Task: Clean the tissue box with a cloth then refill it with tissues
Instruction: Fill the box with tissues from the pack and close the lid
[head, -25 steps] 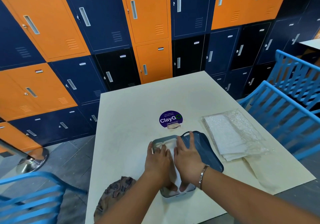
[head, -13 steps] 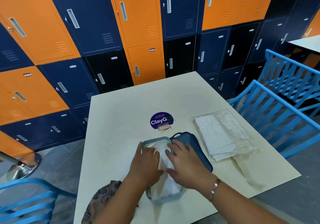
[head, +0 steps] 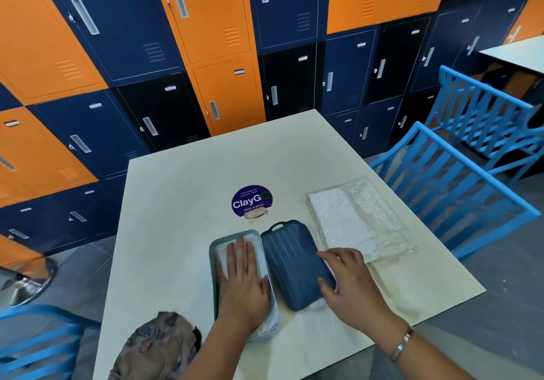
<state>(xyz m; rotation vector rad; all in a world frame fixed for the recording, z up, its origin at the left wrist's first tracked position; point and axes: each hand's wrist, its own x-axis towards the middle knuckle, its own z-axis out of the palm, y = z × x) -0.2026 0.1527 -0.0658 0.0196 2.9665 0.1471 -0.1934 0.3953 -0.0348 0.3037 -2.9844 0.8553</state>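
The light blue tissue box base (head: 213, 265) lies open on the table, filled with white tissues (head: 256, 250). My left hand (head: 243, 279) presses flat on those tissues with straight fingers. Right beside the base lies the dark blue ribbed lid (head: 290, 257), and my right hand (head: 348, 282) grips its near right edge with curled fingers. A clear plastic pack of white tissues (head: 353, 220) lies to the right of the lid. A brownish patterned cloth (head: 156, 350) sits at the table's near left edge.
A purple round ClayGo sticker (head: 251, 200) marks the cream table (head: 206, 173) behind the box. Blue slatted chairs (head: 447, 179) stand to the right and at the lower left. Orange and navy lockers (head: 206, 41) line the wall behind. A second table (head: 518, 53) is at far right.
My right hand has left the tissues in the base and moved right onto the lid. My left hand has slid further onto the tissues and stays flat. The camera has tilted down.
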